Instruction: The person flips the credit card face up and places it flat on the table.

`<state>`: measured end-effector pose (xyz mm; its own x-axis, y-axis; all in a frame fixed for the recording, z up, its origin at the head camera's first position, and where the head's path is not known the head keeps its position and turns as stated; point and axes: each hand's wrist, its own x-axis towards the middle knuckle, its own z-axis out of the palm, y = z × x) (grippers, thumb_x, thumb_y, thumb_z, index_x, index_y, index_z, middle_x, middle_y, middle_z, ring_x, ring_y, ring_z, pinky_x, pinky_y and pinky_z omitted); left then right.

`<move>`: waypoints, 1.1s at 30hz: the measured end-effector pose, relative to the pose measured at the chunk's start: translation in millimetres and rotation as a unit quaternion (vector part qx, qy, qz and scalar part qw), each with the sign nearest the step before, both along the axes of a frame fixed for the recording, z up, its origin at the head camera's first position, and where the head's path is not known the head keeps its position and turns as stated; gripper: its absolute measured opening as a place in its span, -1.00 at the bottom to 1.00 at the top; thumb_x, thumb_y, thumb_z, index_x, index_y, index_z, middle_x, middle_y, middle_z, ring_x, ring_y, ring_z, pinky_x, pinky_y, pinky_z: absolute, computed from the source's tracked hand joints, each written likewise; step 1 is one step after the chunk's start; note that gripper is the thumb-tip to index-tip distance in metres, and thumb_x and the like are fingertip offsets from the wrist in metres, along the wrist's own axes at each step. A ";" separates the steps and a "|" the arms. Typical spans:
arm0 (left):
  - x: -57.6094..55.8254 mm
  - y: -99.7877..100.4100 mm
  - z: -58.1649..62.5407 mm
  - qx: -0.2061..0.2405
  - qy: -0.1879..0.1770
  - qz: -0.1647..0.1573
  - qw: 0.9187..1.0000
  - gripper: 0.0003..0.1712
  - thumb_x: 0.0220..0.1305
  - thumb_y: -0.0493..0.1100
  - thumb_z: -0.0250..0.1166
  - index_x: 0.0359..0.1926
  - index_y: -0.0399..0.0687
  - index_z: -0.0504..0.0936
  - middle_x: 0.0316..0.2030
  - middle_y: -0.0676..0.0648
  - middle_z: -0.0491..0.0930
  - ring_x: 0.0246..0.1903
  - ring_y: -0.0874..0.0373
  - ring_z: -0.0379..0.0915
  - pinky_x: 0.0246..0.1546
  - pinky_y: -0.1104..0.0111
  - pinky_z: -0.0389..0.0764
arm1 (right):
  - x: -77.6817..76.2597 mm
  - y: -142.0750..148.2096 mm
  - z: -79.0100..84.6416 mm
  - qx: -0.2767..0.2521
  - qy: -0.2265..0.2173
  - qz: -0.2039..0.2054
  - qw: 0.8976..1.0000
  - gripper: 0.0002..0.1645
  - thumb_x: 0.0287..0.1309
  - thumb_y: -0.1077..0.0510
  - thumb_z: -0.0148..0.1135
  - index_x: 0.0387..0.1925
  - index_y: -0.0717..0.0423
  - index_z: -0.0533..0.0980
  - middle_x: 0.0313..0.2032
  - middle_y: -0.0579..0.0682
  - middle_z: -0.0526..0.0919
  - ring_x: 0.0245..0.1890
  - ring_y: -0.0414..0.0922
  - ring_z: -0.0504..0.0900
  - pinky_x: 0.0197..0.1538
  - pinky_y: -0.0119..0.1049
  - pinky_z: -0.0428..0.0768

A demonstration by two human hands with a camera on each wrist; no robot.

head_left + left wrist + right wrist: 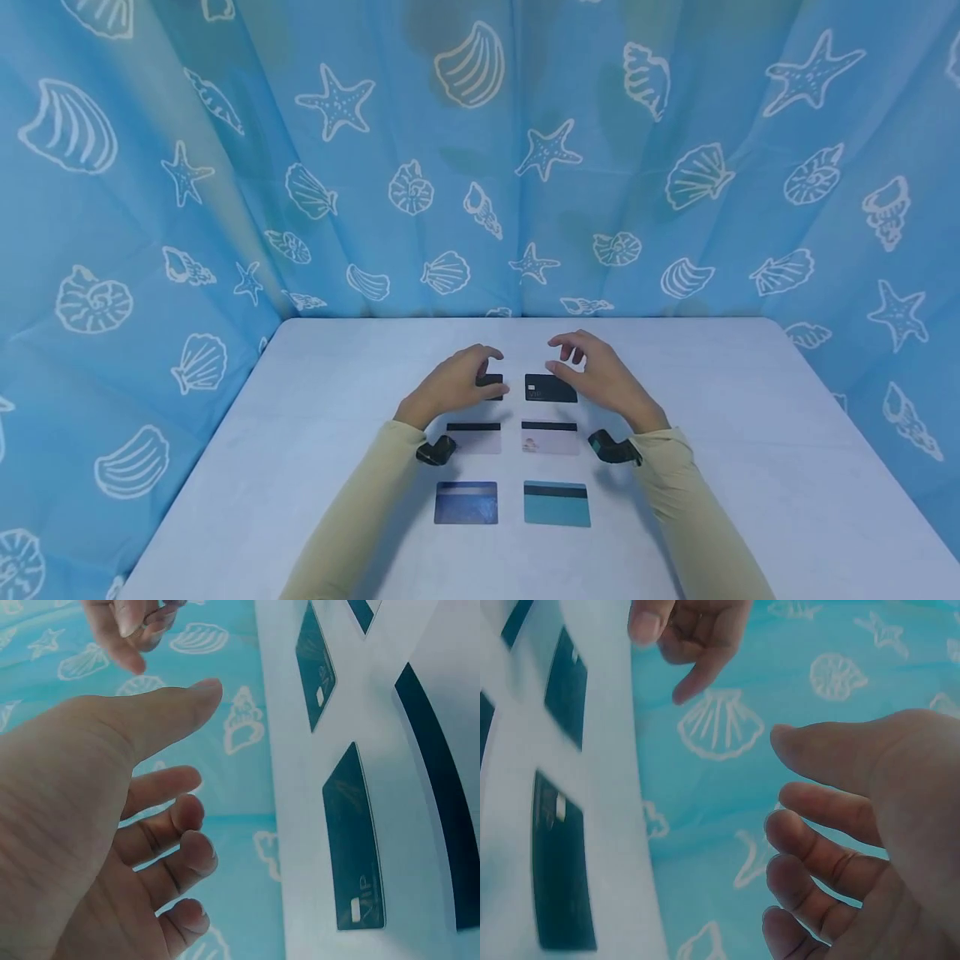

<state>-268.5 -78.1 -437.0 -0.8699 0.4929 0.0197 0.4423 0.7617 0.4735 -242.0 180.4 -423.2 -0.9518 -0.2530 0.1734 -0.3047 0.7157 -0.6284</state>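
My left hand [453, 383], right hand [603, 379] empty, fingers loosely bent; black cards [549, 390] spaced apart, likely for easy viewing.

Curtained-off tabletop workspace, blue seashell-print curtain [577, 200] on three sides, white table [337, 358]

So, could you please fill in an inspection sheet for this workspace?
Surface: white table, looks flat.
Cards: two black cards in the far row, two pale cards with dark stripes in the middle, a blue card and a teal card nearest.
Clutter: nothing seen.
Hands: left hand and right hand by the black cards, fingers loosely bent, holding nothing; a black device at each wrist.
Cables: nothing seen.
Surroundings: blue curtain with white shells and starfish.
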 end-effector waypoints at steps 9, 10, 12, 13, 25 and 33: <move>19.1 -17.6 9.4 0.003 0.018 -0.007 1.000 -0.31 0.32 0.11 0.44 0.35 -0.09 0.52 -0.14 -0.14 0.62 -0.20 0.12 0.45 -0.11 0.26 0.58 | 19.3 -27.4 12.9 -0.003 0.043 0.046 0.998 -0.50 0.36 0.03 0.36 0.25 0.08 0.55 -0.12 0.04 0.59 -0.09 -0.04 0.52 -0.11 -0.24 0.56; 20.8 -19.3 9.4 0.003 0.019 -0.007 1.000 -0.31 0.32 0.10 0.44 0.35 -0.10 0.52 -0.11 -0.16 0.63 -0.19 0.11 0.46 -0.10 0.25 0.59 | 21.4 -30.3 13.3 -0.003 0.047 0.052 0.998 -0.51 0.35 0.03 0.36 0.24 0.08 0.55 -0.12 0.03 0.59 -0.10 -0.05 0.52 -0.11 -0.23 0.56; 24.1 -22.3 9.0 0.001 0.019 -0.006 1.000 -0.32 0.32 0.09 0.45 0.35 -0.09 0.52 -0.11 -0.18 0.63 -0.20 0.10 0.47 -0.09 0.23 0.60 | 25.3 -35.6 13.3 -0.005 0.052 0.061 0.997 -0.52 0.35 0.04 0.36 0.24 0.07 0.55 -0.13 0.03 0.60 -0.10 -0.05 0.53 -0.08 -0.19 0.58; 25.8 -23.7 8.9 0.002 0.017 -0.005 1.000 -0.32 0.31 0.09 0.45 0.35 -0.09 0.52 -0.10 -0.17 0.64 -0.19 0.09 0.47 -0.08 0.23 0.61 | 27.1 -38.2 12.7 -0.005 0.054 0.065 0.996 -0.52 0.35 0.04 0.36 0.24 0.06 0.55 -0.13 0.02 0.60 -0.10 -0.07 0.52 -0.06 -0.17 0.59; 41.3 -37.9 1.0 -0.005 -0.003 0.006 1.000 -0.30 0.30 0.09 0.46 0.35 -0.10 0.52 -0.11 -0.15 0.65 -0.20 0.11 0.48 -0.07 0.23 0.60 | 42.0 -58.5 1.2 0.003 0.041 0.098 0.994 -0.53 0.35 0.04 0.36 0.22 0.07 0.56 -0.22 -0.02 0.53 -0.18 -0.09 0.45 -0.10 -0.27 0.51; 50.6 -47.4 -7.4 -0.021 -0.010 0.002 1.000 -0.30 0.26 0.06 0.50 0.32 -0.12 0.54 -0.21 -0.09 0.60 -0.31 0.16 0.43 -0.22 0.29 0.51 | 44.6 -67.2 -8.7 0.032 0.024 0.097 0.994 -0.49 0.31 0.03 0.40 0.22 0.10 0.56 -0.21 -0.07 0.53 -0.15 -0.11 0.46 -0.09 -0.25 0.53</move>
